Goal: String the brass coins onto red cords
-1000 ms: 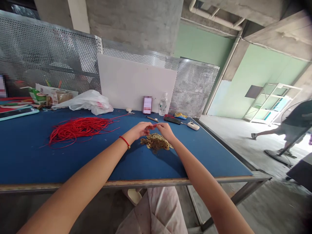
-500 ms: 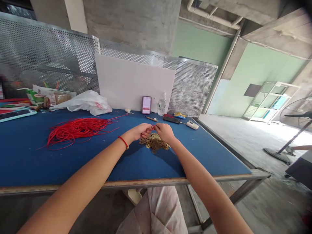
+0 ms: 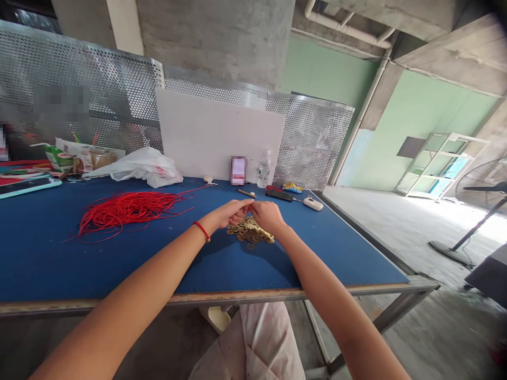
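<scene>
1. First, notice the left hand (image 3: pixel 228 213) and the right hand (image 3: pixel 268 215), meeting at the fingertips, or very nearly so.
2. About the grip: fingers bent inward on both sides, with tips mostly hidden; maybe a trace of red between, but not possible to tell how tightly pressed, or on what.
3. For the coin pile (image 3: pixel 253 232), look directly below these fingertips in the view, slightly toward the near side; longer from left to right than in depth, lying on the blue table (image 3: pixel 79 266).
4. Nearer to this pile, judging from overlap: the right hand, partly covering the upper right border. Just beside the left end: the left hand.
5. Well apart to the left, the red cord bundle (image 3: pixel 132 210): long axis roughly sideways, loose ends pointing rightward; nearer to the left hand.
</scene>
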A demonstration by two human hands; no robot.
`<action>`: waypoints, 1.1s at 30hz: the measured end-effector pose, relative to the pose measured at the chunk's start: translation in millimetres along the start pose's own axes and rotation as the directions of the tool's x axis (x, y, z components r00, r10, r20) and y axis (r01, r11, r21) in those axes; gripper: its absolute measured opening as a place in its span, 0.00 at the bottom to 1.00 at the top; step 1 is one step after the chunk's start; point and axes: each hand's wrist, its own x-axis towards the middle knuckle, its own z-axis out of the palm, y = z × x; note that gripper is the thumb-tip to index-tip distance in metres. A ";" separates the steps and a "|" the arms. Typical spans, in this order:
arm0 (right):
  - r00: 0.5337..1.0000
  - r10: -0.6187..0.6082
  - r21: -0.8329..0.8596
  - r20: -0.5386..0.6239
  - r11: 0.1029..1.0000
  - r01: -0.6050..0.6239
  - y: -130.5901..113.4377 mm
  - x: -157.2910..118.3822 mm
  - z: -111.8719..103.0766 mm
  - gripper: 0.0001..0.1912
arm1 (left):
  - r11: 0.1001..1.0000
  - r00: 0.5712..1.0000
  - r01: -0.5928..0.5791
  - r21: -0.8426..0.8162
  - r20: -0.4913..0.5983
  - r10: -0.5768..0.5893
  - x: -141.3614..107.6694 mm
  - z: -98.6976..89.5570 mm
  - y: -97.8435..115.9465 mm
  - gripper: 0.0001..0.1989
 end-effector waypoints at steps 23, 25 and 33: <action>0.979 0.190 0.520 -0.074 0.845 -0.125 18.2 10.4 9.2 0.14 | 0.986 0.989 -0.119 -0.115 -0.098 0.108 0.2 -2.7 3.3 0.11; 0.978 0.199 0.481 -0.069 0.865 -0.142 17.4 9.9 8.3 0.15 | 0.984 0.984 -0.139 -0.112 -0.128 0.124 -0.9 -1.3 3.8 0.11; 0.978 0.201 0.464 -0.063 0.873 -0.149 15.4 9.8 6.5 0.15 | 0.983 0.981 -0.152 -0.102 -0.135 0.138 -5.7 1.9 7.1 0.10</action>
